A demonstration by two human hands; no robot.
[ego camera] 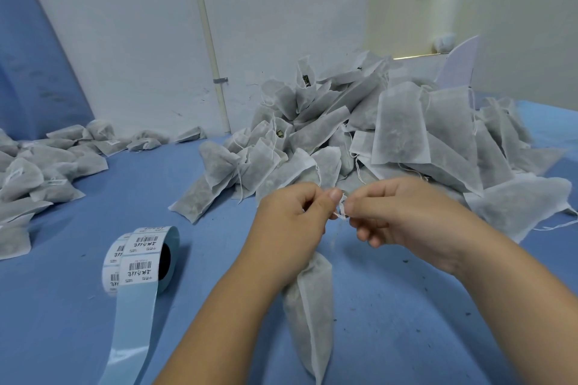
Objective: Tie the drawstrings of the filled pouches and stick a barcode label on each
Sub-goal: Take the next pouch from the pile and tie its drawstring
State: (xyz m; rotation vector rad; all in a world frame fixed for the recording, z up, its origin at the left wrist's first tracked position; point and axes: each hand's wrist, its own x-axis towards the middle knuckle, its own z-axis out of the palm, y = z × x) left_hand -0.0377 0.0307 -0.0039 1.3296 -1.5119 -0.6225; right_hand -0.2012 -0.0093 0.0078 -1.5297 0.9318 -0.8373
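Both hands are up over the blue table (406,337), close together, and each pinches a bit of the thin white drawstring (342,209). The left hand (287,219) has its thumb on top; the right hand (406,212) has its fingers curled in. The pouch (309,316) trails below them, neck hidden behind the left wrist, body stretched toward the near edge. It looks light and floppy, soft cloth over loose filling (crumbs dot the table), so the string is the place to hold it. That string is thin, probably slippery, fingertip work. The label roll (147,256) waits well off to the left, and the untied heap (397,131) sits just behind the hands.
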